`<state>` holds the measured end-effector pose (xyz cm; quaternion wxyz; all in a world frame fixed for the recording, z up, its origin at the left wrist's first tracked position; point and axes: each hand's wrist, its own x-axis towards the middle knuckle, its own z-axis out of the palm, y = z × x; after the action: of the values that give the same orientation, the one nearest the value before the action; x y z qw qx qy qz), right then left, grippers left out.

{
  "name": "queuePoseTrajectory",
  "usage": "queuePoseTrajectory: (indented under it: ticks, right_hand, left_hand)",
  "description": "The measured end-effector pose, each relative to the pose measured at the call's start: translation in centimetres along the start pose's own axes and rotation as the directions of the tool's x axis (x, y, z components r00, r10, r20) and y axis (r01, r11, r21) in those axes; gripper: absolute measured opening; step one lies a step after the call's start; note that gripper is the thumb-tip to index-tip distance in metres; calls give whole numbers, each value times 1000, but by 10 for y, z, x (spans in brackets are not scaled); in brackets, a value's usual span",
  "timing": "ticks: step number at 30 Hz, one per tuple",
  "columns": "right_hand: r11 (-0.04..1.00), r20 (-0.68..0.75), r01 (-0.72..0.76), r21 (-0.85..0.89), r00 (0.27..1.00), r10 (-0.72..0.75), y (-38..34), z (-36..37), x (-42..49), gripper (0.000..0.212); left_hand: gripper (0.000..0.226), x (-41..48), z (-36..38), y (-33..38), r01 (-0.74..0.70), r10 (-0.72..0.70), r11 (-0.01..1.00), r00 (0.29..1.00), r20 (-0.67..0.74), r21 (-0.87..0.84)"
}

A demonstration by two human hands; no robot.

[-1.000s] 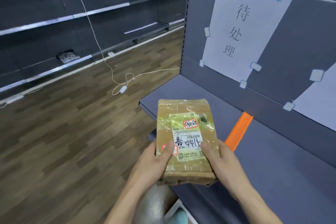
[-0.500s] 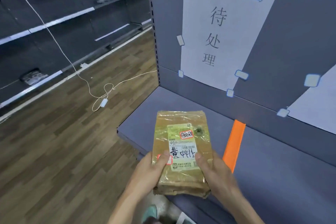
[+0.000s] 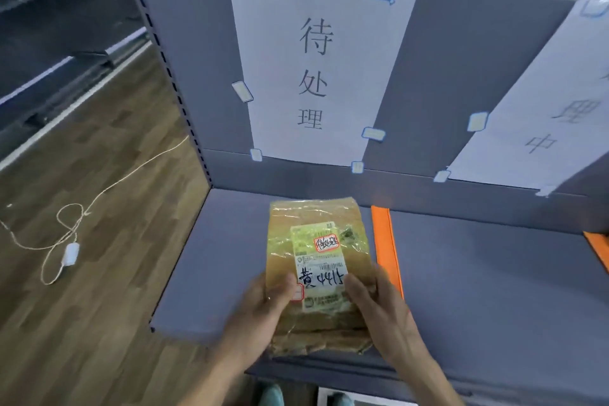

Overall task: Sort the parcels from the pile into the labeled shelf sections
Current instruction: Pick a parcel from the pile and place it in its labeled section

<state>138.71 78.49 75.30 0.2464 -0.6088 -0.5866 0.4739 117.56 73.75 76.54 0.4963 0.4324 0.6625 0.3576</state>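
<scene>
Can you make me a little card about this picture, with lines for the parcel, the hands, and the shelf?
parcel: brown, taped, white label with handwriting
left hand: grips the parcel's left edge, thumb on top
right hand: grips its right edge
shelf: grey; parcel over the section left of the orange divider
sign: white paper behind, reading 待处理
floor: wood, with a white cable

Bare forearms, left hand, right hand; 2 teal shoes.
</scene>
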Motion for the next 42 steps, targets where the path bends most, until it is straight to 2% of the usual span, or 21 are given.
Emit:
queuePoseTrajectory:
  ticks: [2,6,9,11,12,15,17,22,25,37,42]
  right_hand:
    - [1000,-53,4,-18,999,-5,-4,1,-4,25]
    - [998,-148,34,-48,988,-41,-11,4,-6,43]
    - [998,-194,51,-40,979,-58,-14,2,-10,19]
    - [996,-195,66,-67,978,-78,-15,0,-11,38]
    - [994,-186,56,-95,980,-73,-12,0,-11,41]
    - [996,-155,8,-93,988,-22,-6,-1,-7,22]
    - [996,-158,-29,-79,987,17,0,-3,0,13]
    - [996,-154,-39,-77,988,27,3,-12,15,24]
    - [997,-154,-36,-73,988,25,4,-15,22,20]
    - [999,-114,-25,-48,993,19,7,-24,34,26]
    - [999,-117,-29,-26,993,26,5,-25,36,37]
  left_hand:
    - [52,9,-3,2,-29,31,999,998,59,-33]
    - [25,25,-5,8,-87,90,995,993,70,-47]
    - [15,33,-2,5,-84,85,996,996,37,-31]
    - [15,36,-1,7,-68,68,998,996,59,-10]
    - [12,39,-1,7,-60,60,998,994,87,-2]
    - [36,50,-1,3,-12,8,1000,990,141,26]
    - [43,54,0,3,4,-9,999,988,155,36]
    - [49,61,9,12,53,-63,997,985,159,63]
    - [51,65,11,16,69,-80,995,986,145,75]
    - [47,74,16,21,64,-73,996,985,159,58]
    - [56,78,17,20,71,-79,996,980,182,51]
